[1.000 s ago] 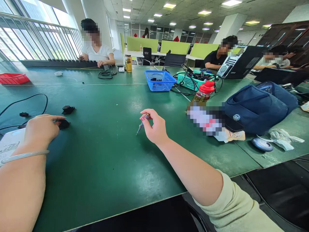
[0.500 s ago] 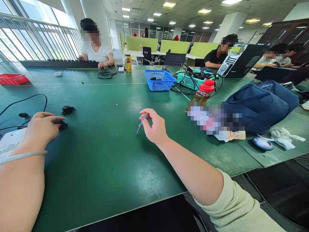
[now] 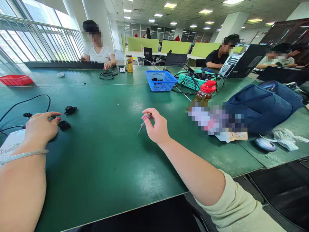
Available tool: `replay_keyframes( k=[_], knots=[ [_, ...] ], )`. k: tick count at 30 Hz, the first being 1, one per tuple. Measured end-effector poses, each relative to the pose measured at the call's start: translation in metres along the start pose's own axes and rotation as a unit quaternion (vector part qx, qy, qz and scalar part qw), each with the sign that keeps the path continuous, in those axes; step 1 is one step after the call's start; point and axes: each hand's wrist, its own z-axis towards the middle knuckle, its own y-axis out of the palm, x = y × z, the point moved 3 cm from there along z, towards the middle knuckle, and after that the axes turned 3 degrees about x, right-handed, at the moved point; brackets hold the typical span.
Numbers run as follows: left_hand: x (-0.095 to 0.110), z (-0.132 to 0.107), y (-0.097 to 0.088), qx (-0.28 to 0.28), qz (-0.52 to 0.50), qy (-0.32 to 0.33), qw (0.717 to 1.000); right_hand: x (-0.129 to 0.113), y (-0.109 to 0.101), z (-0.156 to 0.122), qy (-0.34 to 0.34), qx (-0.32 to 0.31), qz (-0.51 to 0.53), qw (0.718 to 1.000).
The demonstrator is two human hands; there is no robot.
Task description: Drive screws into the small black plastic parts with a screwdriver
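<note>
My right hand holds a slim screwdriver between thumb and fingers, its tip slanting down to the left above the green table. On the left, my left hand has its thumb and forefinger close together around a small dark thing, mostly hidden. Just right of those fingers lies a black block-like piece. Behind it sits another small black part. A smaller black piece rests beyond the knuckles. Partly under my left forearm is a white flat object.
A black cable curves at the left. Farther back stand a red tray, a blue basket and a green basket of cables. A red-lidded bottle, navy bag and mouse lie right. People sit across the table.
My left hand has drawn back a little from the black block-like piece, which now shows more fully. My right hand keeps the screwdriver in nearly the same place. The view has shifted slightly.
</note>
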Motion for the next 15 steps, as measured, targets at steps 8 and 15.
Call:
replay_keyframes(
  k=[8,15],
  knots=[
    [-0.0043,0.0037,0.0002,-0.056,0.016,-0.042,0.997,0.0002,0.0004,-0.0006,0.008,-0.006,-0.003,1.0],
    [-0.0032,0.001,-0.0012,-0.059,-0.005,-0.089,0.994,0.002,0.0015,-0.001,0.014,-0.01,0.0,1.0]
  ],
)
